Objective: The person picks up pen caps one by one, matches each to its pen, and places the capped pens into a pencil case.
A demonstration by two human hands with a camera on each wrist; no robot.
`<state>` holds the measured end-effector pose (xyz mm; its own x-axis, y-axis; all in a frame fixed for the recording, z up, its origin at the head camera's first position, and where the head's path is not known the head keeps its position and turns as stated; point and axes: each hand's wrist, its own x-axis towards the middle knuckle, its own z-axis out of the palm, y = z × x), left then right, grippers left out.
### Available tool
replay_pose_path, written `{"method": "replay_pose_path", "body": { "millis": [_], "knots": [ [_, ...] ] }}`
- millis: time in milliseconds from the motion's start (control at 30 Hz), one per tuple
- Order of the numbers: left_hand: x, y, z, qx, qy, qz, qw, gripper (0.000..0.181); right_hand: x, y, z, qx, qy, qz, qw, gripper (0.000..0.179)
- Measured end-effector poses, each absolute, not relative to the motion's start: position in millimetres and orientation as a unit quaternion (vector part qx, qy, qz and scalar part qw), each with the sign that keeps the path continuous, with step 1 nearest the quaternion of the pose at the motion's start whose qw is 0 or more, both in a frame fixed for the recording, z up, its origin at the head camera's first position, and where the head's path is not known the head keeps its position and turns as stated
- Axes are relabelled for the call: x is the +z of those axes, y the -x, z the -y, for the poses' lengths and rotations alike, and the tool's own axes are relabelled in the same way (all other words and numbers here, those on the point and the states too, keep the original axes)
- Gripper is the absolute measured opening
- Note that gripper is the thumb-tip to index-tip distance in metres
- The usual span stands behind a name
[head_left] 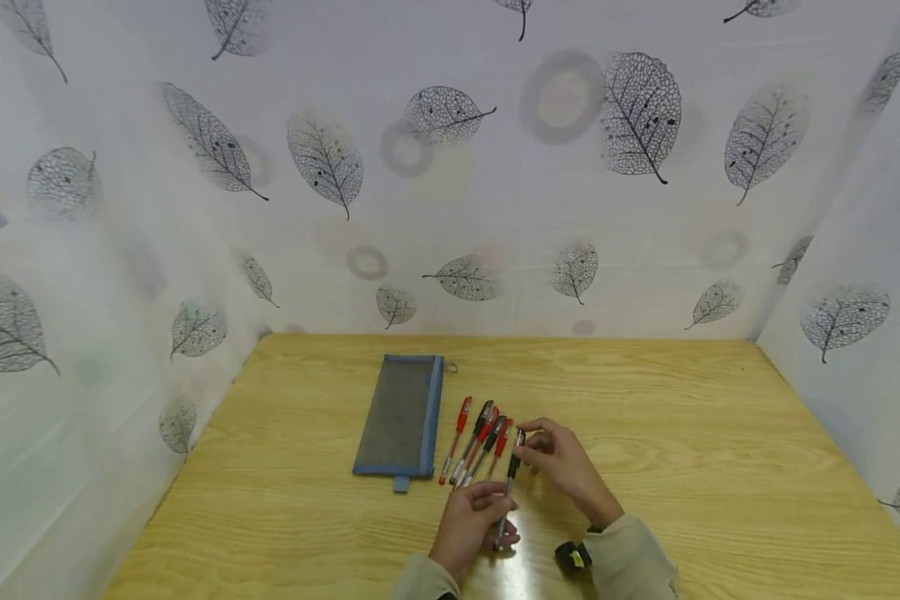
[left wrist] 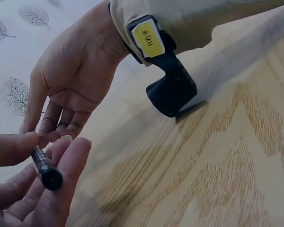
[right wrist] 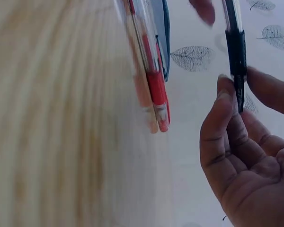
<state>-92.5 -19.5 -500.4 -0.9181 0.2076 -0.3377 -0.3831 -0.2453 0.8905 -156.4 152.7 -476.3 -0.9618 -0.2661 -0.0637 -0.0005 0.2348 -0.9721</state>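
Note:
A black gel pen (head_left: 513,467) is held at both ends, slanted over the table. My left hand (head_left: 467,527) pinches its lower part between thumb and fingers; in the left wrist view the pen's dark end (left wrist: 46,171) points toward the camera. My right hand (head_left: 564,472) pinches the capped upper end, and the right wrist view shows thumb and fingertips at the black cap (right wrist: 236,54). Just left of the hands, several red and black pens lie side by side, among them a red pen (head_left: 461,417) and a black pen (head_left: 495,435).
A grey mesh pouch (head_left: 396,412) with blue edging lies left of the pens, a small ring (head_left: 452,368) at its top corner. Leaf-patterned white sheeting (head_left: 450,192) encloses the wooden table (head_left: 682,417) at back and sides. A black wrist mount (head_left: 572,557) hangs by the right sleeve.

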Motion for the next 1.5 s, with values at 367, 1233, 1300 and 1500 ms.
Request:
{"method": "replay_pose_path", "body": {
  "millis": [367, 1233, 1300, 1500],
  "knots": [
    [-496, 95, 17, 0.799, 0.090, -0.566, 0.183, 0.033, -486, 186, -162, -0.595, 0.065, -0.788, 0.144, 0.040],
    [-491, 93, 21, 0.785, 0.051, -0.600, 0.144, 0.041, -495, 219, -159, -0.556, 0.017, -0.821, 0.126, 0.035],
    [-489, 93, 21, 0.784, 0.056, -0.601, 0.143, 0.037, -495, 219, -159, -0.558, 0.018, -0.821, 0.118, 0.035],
    [-488, 95, 23, 0.785, 0.054, -0.601, 0.139, 0.034, -495, 219, -161, -0.558, 0.014, -0.821, 0.115, 0.034]
  ]
}}
